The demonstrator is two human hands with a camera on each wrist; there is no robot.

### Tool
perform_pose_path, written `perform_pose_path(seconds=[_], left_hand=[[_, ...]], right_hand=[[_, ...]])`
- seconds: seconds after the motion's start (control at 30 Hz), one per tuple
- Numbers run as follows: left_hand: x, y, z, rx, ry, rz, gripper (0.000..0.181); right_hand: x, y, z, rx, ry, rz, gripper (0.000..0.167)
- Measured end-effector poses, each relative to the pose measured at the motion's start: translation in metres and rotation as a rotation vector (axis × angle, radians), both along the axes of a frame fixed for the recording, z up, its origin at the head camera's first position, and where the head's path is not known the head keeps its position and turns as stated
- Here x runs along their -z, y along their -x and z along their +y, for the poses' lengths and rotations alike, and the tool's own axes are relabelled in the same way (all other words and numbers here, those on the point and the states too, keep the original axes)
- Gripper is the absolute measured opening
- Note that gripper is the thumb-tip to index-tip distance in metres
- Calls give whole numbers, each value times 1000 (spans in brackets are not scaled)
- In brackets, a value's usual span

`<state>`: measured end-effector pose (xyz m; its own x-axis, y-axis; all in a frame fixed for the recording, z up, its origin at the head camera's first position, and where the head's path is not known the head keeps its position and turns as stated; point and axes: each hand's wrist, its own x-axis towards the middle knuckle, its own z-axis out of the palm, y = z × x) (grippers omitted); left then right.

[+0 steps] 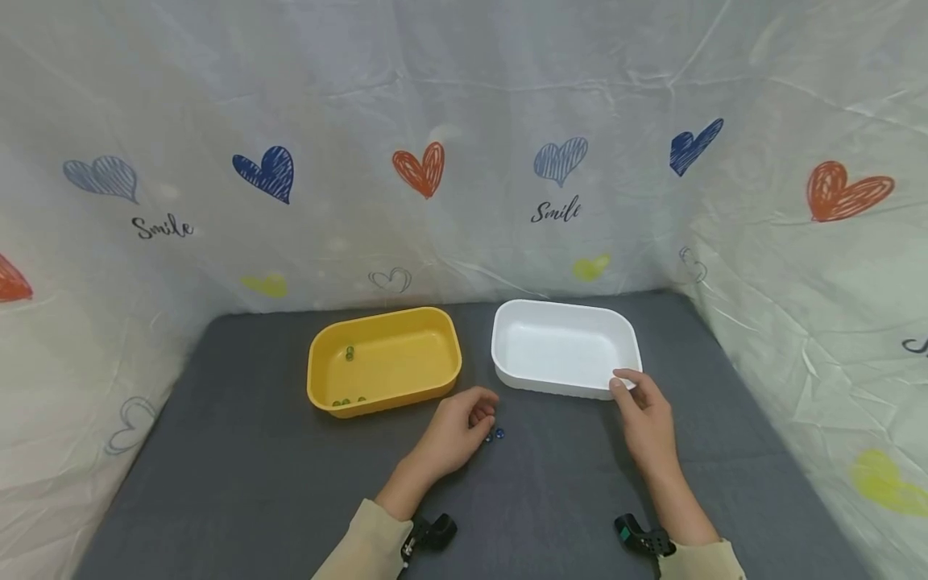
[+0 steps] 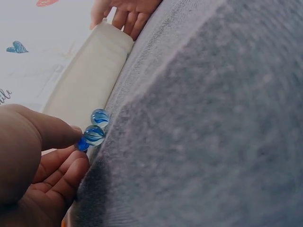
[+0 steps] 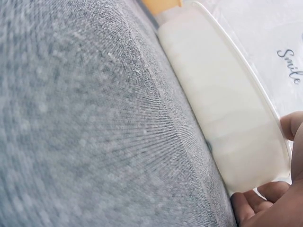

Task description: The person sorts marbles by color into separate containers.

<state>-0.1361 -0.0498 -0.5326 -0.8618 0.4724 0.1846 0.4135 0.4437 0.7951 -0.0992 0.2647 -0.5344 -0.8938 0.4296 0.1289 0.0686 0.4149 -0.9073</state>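
My left hand (image 1: 455,427) is low over the grey cloth, in front of the gap between the two trays. In the left wrist view its thumb and curled fingers pinch a dark blue marble (image 2: 82,144), partly hidden by the thumb. Two clear marbles with blue swirls (image 2: 94,135) lie right beside the fingertips; in the head view, blue marbles (image 1: 500,433) show by the hand. At the near right corner of the white tray (image 1: 565,383), my right hand (image 1: 648,419) grips the rim, thumb on top and fingers around the outside.
A yellow tray (image 1: 391,400) stands left of the white one, with several green marbles (image 1: 350,353) inside. Dark grey cloth (image 1: 239,483) covers the table. Behind and at the sides hangs a pale curtain (image 1: 478,97) printed with hearts.
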Motion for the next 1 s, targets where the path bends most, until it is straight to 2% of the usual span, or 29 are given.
perform_pose_path(seconds=[0.23, 0.5, 0.87, 1.0], left_hand=[[-7, -2, -3, 18, 24, 19, 22], [-16, 0, -3, 35, 46, 42, 21], [-41, 11, 12, 65, 54, 65, 22], [-45, 15, 18, 55, 42, 98, 21]], right_hand=[[0, -1, 0, 1, -7, 13, 34], [-1, -1, 1, -9, 9, 33, 33], [-3, -2, 2, -10, 3, 51, 31], [-2, -1, 2, -16, 1, 39, 33]])
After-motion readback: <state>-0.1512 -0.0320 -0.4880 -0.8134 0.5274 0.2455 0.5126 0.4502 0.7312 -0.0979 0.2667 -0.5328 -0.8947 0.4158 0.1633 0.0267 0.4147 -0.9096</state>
